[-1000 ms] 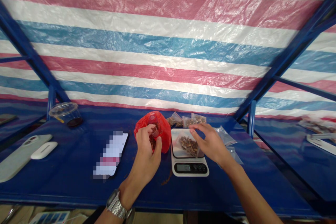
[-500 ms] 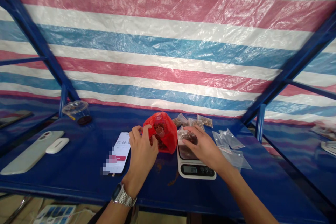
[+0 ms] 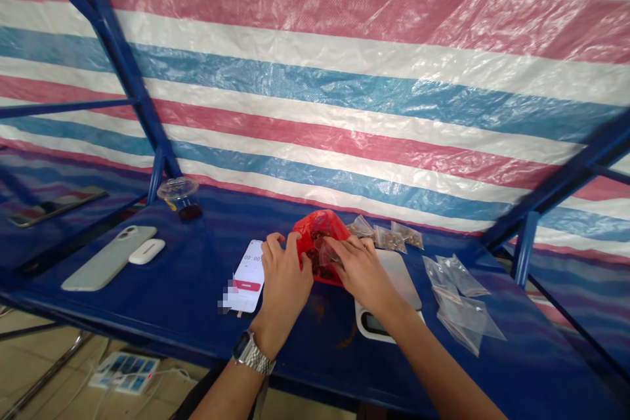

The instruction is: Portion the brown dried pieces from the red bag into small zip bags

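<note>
Left hand (image 3: 284,279) closed on red bag (image 3: 317,243) of brown bits; right hand (image 3: 361,272) pinching clear baggie (image 3: 329,253) at bag mouth. Scale (image 3: 388,289) under right wrist, phone (image 3: 247,275) beside left hand. Empty baggies (image 3: 460,305) right of scale; filled baggies (image 3: 391,236) behind, on bench (image 3: 187,305).

Striped tarpaulin wall (image 3: 315,98); blue steel shelving (image 3: 118,59)

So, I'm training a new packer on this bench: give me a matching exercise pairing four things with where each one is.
Things:
1. wristwatch
2. power strip
3. plastic cup
4. scale

Places:
A. on the floor
B. on the left wrist
C. beside the clear bags
D. by a blue post

Pairs: 1-B, 2-A, 3-D, 4-C
</note>
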`<state>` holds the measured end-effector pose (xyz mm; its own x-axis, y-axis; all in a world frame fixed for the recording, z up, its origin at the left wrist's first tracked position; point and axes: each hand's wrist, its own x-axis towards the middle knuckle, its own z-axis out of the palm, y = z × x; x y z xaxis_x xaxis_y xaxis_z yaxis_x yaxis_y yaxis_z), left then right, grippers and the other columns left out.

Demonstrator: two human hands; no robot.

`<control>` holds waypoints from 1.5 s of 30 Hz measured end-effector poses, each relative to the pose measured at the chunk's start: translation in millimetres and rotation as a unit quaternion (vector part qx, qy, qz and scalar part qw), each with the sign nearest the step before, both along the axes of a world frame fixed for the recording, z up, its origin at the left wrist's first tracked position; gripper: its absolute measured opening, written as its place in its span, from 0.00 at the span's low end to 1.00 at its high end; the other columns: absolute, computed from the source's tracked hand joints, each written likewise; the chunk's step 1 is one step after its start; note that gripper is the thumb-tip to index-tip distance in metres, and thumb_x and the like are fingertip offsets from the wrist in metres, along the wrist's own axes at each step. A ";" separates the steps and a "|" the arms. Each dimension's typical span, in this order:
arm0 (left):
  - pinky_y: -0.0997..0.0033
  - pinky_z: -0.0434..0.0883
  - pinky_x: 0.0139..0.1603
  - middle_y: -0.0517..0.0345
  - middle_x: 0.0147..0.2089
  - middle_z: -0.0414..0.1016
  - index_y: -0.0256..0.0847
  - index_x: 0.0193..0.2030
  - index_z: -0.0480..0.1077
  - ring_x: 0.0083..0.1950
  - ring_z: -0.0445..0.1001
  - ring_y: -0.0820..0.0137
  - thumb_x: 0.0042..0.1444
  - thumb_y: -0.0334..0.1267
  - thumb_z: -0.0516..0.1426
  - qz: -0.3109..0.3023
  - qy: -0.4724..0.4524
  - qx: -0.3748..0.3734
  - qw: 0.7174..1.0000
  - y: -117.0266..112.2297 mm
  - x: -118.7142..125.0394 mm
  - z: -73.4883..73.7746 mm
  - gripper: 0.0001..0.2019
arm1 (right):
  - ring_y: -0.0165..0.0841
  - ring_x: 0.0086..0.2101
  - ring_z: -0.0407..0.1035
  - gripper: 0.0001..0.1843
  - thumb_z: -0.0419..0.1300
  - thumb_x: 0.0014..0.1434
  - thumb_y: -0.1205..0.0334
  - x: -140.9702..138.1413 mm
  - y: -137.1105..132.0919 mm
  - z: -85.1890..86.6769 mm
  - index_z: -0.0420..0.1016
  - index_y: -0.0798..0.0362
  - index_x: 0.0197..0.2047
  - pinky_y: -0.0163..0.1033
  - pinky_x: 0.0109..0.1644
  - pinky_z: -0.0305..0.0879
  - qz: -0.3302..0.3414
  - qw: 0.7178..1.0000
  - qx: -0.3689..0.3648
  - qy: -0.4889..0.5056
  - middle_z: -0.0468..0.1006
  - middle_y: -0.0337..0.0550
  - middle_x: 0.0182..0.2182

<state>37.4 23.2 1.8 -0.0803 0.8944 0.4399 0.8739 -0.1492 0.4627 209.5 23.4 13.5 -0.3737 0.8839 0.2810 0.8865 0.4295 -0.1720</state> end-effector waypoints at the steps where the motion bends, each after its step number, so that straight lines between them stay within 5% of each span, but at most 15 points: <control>1: 0.50 0.68 0.54 0.45 0.50 0.60 0.39 0.53 0.70 0.51 0.63 0.53 0.60 0.29 0.55 0.000 -0.002 0.002 1.000 0.1 0.0 -0.2 0.14 | 0.46 0.54 0.69 0.24 0.57 0.69 0.67 -0.4 -0.3 0.6 0.67 0.54 0.67 0.51 0.56 0.57 0.000 1.000 0.000 -0.004 0.81 0.52 0.53; 13: 0.49 0.68 0.54 0.45 0.51 0.60 0.40 0.54 0.70 0.52 0.63 0.53 0.59 0.29 0.55 -0.006 -0.009 -0.004 1.000 0.2 5.8 -3.2 0.16 | 0.45 0.55 0.66 0.30 0.53 0.63 0.77 -1.2 -4.1 -3.7 0.67 0.54 0.67 0.51 0.56 0.55 0.012 1.000 -0.003 -0.015 0.78 0.51 0.54; 26: 0.49 0.68 0.53 0.45 0.50 0.60 0.39 0.52 0.70 0.51 0.63 0.53 0.59 0.30 0.55 -0.010 -0.014 -0.009 1.000 1.3 8.4 -3.1 0.14 | 0.43 0.55 0.66 0.31 0.54 0.61 0.78 1.7 -4.9 -3.4 0.70 0.51 0.66 0.49 0.53 0.55 0.002 1.000 -0.008 0.001 0.79 0.49 0.53; 33: 0.50 0.68 0.54 0.45 0.50 0.60 0.40 0.52 0.70 0.52 0.63 0.54 0.59 0.30 0.55 -0.012 -0.015 -0.006 1.000 1.5 7.7 -2.6 0.14 | 0.45 0.55 0.68 0.25 0.56 0.65 0.70 5.2 -5.6 -2.3 0.71 0.49 0.65 0.52 0.56 0.56 -0.017 0.998 -0.007 0.067 0.80 0.50 0.54; 40: 0.49 0.67 0.55 0.45 0.51 0.59 0.41 0.53 0.71 0.51 0.62 0.54 0.62 0.31 0.53 -0.027 -0.034 0.001 0.999 -1.2 9.4 0.8 0.14 | 0.44 0.53 0.74 0.26 0.62 0.63 0.59 55.9 -14.6 -0.7 0.72 0.44 0.64 0.55 0.63 0.58 -0.089 0.968 -0.009 0.233 0.81 0.47 0.54; 45: 0.49 0.66 0.57 0.45 0.51 0.59 0.41 0.53 0.71 0.52 0.62 0.54 0.62 0.31 0.54 -0.038 -0.027 0.007 0.999 -1.0 10.7 -1.7 0.14 | 0.48 0.54 0.73 0.24 0.63 0.61 0.58 101.9 -23.7 -5.9 0.76 0.41 0.61 0.59 0.61 0.60 -0.140 0.976 -0.035 0.164 0.82 0.45 0.52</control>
<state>48.1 22.2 0.1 -0.0366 0.8925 0.4496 0.8342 -0.2205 0.5054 311.4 -0.3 7.6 -0.0153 0.9599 0.2799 0.8595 0.1557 -0.4869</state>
